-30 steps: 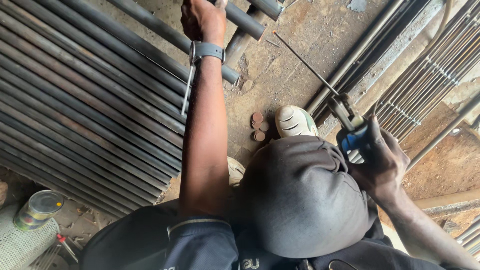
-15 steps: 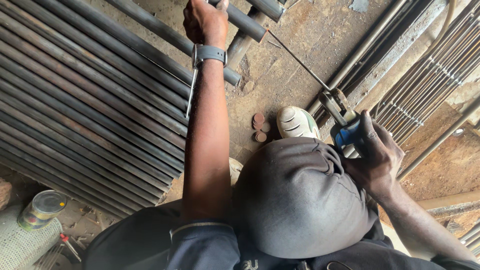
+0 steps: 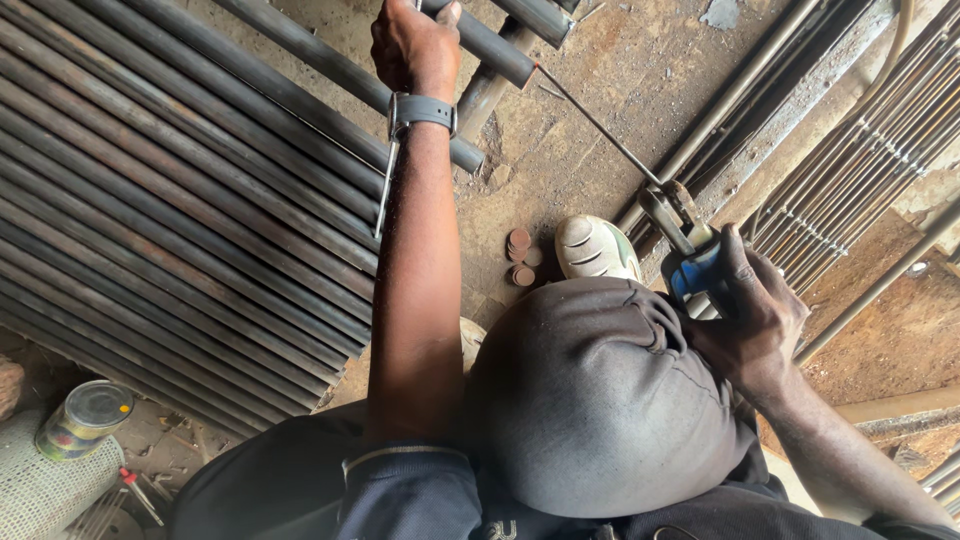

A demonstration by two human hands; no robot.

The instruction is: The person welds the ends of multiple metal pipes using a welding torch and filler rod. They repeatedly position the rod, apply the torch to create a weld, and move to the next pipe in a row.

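Both hands barely shifted: left [image 3: 415,45] grips one pipe [image 3: 480,42], right [image 3: 745,315] one electrode holder [image 3: 690,262].

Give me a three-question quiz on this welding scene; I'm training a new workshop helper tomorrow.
1. True or false: the left hand grips a short metal pipe at the top of the view.
2. What does the right hand hold? A) a paint can B) a blue-handled rod holder C) a hammer
3. Fill in: the thin welding rod runs from the holder up to the end of the ____.

Key:
1. True
2. B
3. Pipe; the rod's tip sits at its end, though whether they touch cannot be told.
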